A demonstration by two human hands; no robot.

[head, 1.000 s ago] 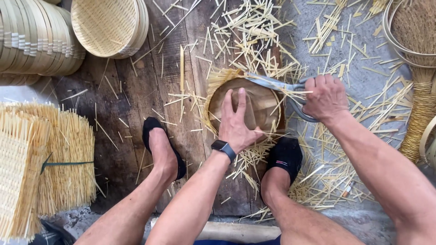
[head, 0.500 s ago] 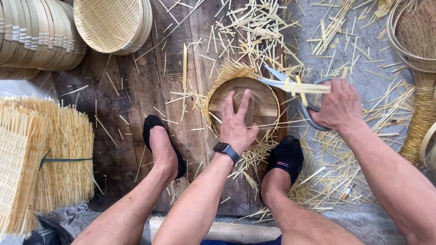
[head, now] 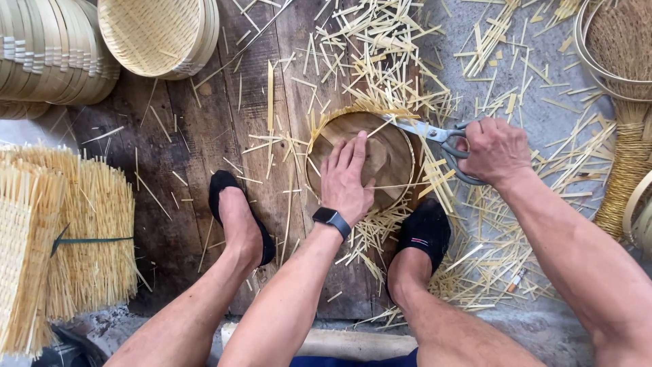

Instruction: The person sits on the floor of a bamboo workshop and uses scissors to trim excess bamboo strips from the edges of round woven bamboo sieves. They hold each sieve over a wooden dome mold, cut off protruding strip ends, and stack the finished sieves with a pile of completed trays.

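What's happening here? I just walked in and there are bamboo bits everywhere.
A person sits on the floor trimming a round woven piece. The left hand presses flat on the round wooden disc lying on the weave, while the right hand holds scissors, blades at the disc's upper right rim. Cut bamboo strips litter the boards, and finished woven trays are stacked at upper left.

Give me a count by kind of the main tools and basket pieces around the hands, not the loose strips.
Scissors: 1
Round form under left hand: 1
Finished round basket, top: 1
Tied strip bundle: 1
Wrist watch: 1
Total: 5
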